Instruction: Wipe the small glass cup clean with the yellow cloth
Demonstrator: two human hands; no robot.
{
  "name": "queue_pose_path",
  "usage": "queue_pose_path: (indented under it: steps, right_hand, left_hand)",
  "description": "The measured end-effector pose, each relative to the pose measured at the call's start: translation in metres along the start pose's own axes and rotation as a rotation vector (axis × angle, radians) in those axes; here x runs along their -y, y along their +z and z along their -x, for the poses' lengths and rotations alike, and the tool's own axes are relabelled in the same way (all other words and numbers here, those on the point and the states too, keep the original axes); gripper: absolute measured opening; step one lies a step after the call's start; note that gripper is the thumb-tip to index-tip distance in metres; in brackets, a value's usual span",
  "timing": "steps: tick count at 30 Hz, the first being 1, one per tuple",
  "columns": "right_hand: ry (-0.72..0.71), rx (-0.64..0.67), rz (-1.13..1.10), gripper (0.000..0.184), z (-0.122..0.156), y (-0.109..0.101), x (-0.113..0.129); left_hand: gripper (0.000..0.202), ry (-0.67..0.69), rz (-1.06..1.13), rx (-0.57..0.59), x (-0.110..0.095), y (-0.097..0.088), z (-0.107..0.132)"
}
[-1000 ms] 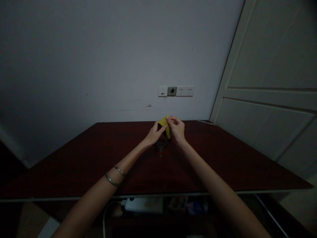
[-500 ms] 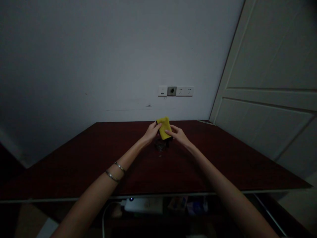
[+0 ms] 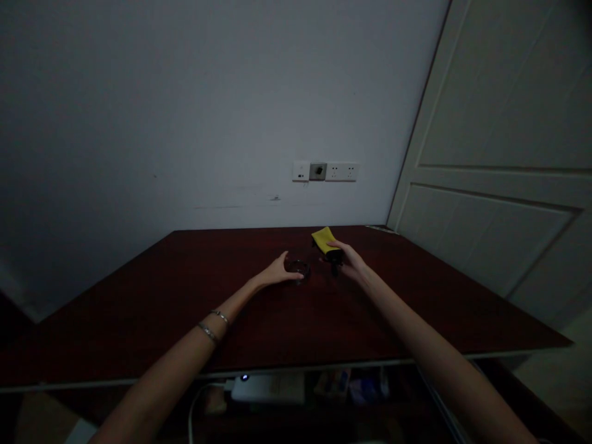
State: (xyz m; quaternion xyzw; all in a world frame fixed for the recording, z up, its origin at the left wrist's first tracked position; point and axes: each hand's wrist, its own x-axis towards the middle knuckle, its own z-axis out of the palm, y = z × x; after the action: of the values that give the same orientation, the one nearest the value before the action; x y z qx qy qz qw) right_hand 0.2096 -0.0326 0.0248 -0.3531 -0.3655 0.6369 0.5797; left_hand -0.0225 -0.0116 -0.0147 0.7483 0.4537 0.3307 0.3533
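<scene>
Across the dark red tabletop (image 3: pixel 324 327), in the head view, both forearms reach forward from the lower corners and converge near the middle. The left hand (image 3: pixel 274 272), two metal bangles (image 3: pixel 208 332) on its forearm, lies low with thumb and fingers parted in a C at the left side of a small round see-through dish (image 3: pixel 301 267). The thumb is on the near side, a finger beyond; whether they press on it I cannot tell. The right hand (image 3: pixel 352 261) grasps a yellow cloth (image 3: pixel 324 238) with a dark underside, thumb on top, other fingers curled beneath. This cloth is tilted above the table, beyond and right of the dish, apart from it. On the wall behind is a row of sockets (image 3: pixel 341 172).
</scene>
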Motion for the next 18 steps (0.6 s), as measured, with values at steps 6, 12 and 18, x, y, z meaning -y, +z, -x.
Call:
queue_pose_path:
  steps: [6,12,18]
  right_hand:
    - [-0.021,-0.044,-0.084,0.017,-0.008,-0.002,-0.009]
    - [-0.009,-0.062,-0.159,0.018,-0.006,-0.004,-0.014]
    - [-0.002,-0.049,-0.15,0.016,-0.005,-0.011,-0.018]
  left_hand:
    - [0.115,-0.006,-0.018,-0.018,0.012,0.01,-0.003]
    - [0.109,0.03,0.003,-0.035,0.015,0.018,-0.004]
    - [0.09,0.059,-0.038,-0.027,0.02,0.023,-0.005]
